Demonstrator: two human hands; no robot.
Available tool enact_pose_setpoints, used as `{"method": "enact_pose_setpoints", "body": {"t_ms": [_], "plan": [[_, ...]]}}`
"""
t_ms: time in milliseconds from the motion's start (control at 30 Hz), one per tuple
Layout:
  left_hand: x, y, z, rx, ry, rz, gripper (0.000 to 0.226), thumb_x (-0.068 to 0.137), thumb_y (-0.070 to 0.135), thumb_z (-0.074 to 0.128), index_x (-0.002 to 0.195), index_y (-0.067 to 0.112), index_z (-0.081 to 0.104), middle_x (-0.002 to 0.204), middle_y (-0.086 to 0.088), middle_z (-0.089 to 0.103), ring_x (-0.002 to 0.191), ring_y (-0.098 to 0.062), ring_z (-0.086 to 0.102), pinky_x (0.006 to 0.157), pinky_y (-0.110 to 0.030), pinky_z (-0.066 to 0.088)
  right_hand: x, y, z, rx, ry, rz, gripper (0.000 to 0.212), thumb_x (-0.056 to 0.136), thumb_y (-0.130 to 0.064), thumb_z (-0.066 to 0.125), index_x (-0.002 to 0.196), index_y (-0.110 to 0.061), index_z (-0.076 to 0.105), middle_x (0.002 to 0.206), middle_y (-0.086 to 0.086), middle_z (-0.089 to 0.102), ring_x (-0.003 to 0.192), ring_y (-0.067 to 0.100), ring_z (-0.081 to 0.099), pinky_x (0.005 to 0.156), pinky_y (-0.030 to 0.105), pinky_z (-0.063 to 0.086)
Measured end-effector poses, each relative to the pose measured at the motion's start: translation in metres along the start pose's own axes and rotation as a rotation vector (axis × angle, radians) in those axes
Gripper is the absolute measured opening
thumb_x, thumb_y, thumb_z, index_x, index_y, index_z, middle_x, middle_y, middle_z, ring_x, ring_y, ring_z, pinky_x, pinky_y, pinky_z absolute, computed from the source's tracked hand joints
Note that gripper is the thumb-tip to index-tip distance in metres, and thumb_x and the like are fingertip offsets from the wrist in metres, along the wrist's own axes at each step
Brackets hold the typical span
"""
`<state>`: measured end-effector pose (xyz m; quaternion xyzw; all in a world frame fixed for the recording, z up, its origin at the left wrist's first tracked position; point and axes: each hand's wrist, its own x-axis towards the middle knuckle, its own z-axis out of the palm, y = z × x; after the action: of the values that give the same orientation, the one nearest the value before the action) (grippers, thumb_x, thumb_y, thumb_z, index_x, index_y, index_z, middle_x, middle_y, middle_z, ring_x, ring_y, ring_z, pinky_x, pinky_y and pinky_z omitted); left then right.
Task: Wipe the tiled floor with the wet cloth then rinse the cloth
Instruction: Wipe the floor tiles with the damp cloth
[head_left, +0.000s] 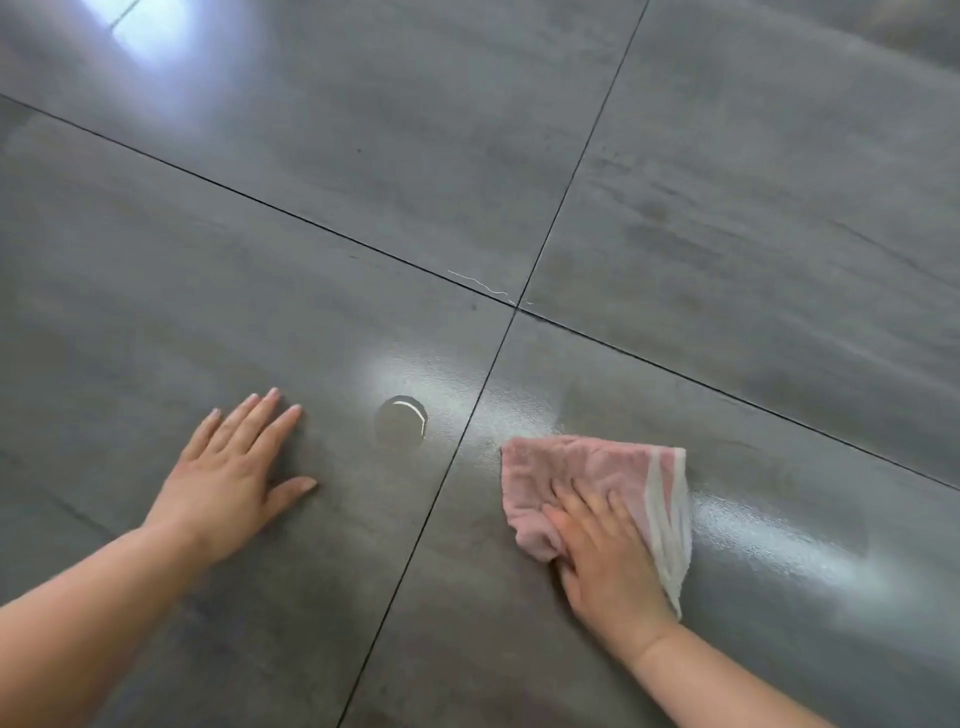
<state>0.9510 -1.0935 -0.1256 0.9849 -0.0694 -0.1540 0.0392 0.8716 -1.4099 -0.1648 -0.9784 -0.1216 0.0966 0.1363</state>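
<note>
R hand (608, 561) lies palm-down on the pink cloth (582, 467), fingers fairly straight and a bit spread: pressing, not gripping. I read that as deliberate, since a flat palm loads more of the fabric, so each pass covers a wider strip. The cloth sits flattened on the tiled floor (727, 208), on the near-right tile, just right of the grout line (452, 467). Its pale striped edge (667, 519) sticks out on the far side of the hand.

L hand (234, 467) is well apart on the near-left tile, splayed wide w/ palm on the floor and holding nothing. It looks like a prop for body weight while leaning fwd.

Between the hands there's a round glint (401, 421) on the tile. Prob a lamp reflection, but I can't tell for sure.

A wet sheen (769, 540) shows right of the cloth and also just beyond it, across the grout line, so I judge that patch is wiped. The tiles farther off look duller, prob not done yet.

A thin white thread (483, 286) lies near the grout crossing, ahead of the cloth, and is worth catching on the next pass.

No bucket, tap or sink in view, so I take the rinse step as not begun.
</note>
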Motion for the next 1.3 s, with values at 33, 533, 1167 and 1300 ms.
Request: {"method": "enact_pose_setpoints", "body": {"t_ms": [33,533,1167,1300], "plan": [[0.0,-0.007,0.003,-0.027,0.018,-0.089,0.068,0.086,0.056,0.038,0.14,0.015,0.029,0.151,-0.011,0.024,0.141,-0.022,0.02,0.113,-0.023,-0.009,0.015,-0.002,-0.008,0.144,0.011,0.098,0.05,0.072,-0.028,0.038,0.118,-0.013,0.05,0.121,0.013,0.063,0.126,0.027,0.043,0.109,0.031,0.015],[-0.013,-0.04,0.051,-0.255,0.096,-0.231,0.06,0.091,0.052,0.001,0.13,0.019,0.033,0.133,-0.012,0.05,0.138,0.005,-0.012,0.111,-0.02,-0.012,0.141,-0.113,0.024,-0.201,-0.175,-0.466,0.054,0.069,-0.059,0.031,0.113,-0.03,0.044,0.128,0.005,0.06,0.125,0.028,0.033,0.106,0.047,0.004],[-0.014,-0.042,0.064,-0.227,0.284,-0.215,0.055,0.093,0.046,0.002,0.128,0.019,0.036,0.13,-0.012,0.053,0.135,0.01,-0.016,0.112,-0.019,-0.01,0.193,-0.14,0.015,-0.288,-0.094,-0.54,0.057,0.083,-0.047,0.032,0.133,-0.025,0.048,0.146,0.004,0.04,0.138,0.025,0.032,0.111,0.044,0.006],[-0.014,-0.042,0.062,-0.207,0.278,-0.22,0.056,0.093,0.047,0.002,0.129,0.019,0.035,0.132,-0.013,0.052,0.135,0.009,-0.017,0.112,-0.02,-0.01,0.203,-0.094,0.001,-0.256,-0.13,-0.324,0.063,0.092,-0.052,0.01,0.146,-0.021,0.02,0.157,0.004,0.011,0.144,0.021,-0.008,0.112,0.038,-0.014]]}}
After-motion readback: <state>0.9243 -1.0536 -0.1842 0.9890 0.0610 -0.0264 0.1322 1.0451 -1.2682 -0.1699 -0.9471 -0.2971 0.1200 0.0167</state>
